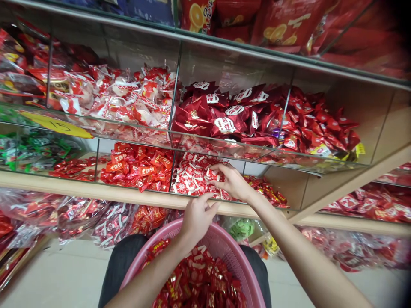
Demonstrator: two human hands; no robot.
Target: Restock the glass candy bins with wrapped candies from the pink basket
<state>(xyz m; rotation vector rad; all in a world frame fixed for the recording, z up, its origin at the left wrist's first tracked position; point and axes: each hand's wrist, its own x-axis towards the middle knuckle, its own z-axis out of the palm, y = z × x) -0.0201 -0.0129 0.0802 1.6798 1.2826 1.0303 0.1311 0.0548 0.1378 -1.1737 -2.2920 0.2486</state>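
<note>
Red-and-white wrapped candies (192, 173) fill a small glass-fronted compartment of the lower shelf. My right hand (233, 182) reaches over the front glass into it, its fingers bent and apart close to the candies; I see nothing held in it. Just in front of the wooden shelf edge, my left hand (199, 216) hovers above the basket, thumb and index finger apart; its other fingers are partly hidden. The pink plastic basket (231, 237) stands between my knees. Many red wrapped candies (199, 278) lie inside it, partly covered by my left forearm.
Left of that compartment are red packets with gold print (138, 167). Dark red packets (221, 113) and clear-wrapped sweets (118, 94) sit one shelf up. A yellow price tag (58, 125) hangs at the left. Below the wooden shelf edge (128, 194) lie several bagged candies (114, 224).
</note>
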